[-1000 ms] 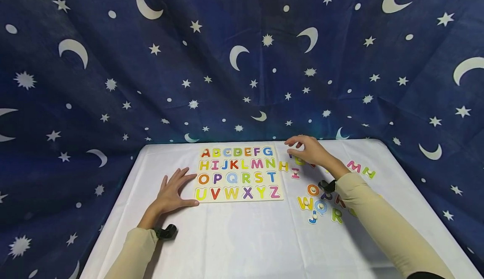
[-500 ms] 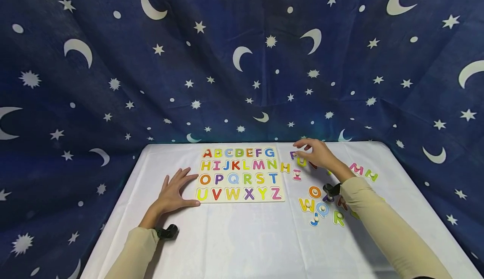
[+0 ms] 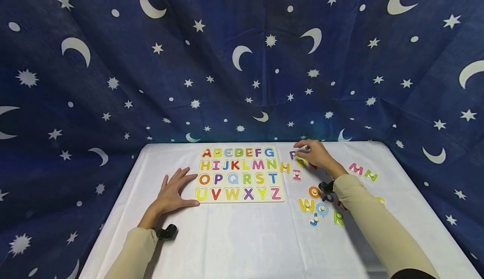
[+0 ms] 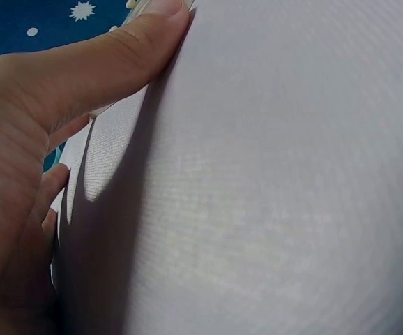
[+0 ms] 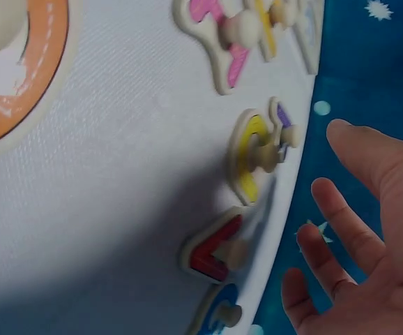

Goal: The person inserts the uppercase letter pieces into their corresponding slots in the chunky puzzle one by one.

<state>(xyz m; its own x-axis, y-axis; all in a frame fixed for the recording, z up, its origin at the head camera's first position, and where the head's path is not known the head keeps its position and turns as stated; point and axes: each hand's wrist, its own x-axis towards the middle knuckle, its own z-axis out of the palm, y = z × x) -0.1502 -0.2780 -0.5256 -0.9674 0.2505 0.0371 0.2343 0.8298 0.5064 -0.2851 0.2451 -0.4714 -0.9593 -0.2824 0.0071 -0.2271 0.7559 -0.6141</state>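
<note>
Head view: the letter board (image 3: 240,186) reads A to Z; right of it lie letter pieces, including H (image 3: 285,167) and purple F (image 3: 293,155). At its left edge the left hand (image 3: 173,193) spreads straight fingers; beyond its right edge the right hand (image 3: 318,154), relaxed, holds nothing beside the F.

Left wrist view: the thumb (image 4: 121,59) touches the board.

Right wrist view: separated fingers, apart from the F.

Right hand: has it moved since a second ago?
Yes, slightly rightward: in the head view, the right hand is farther from the alphabet board.
</note>
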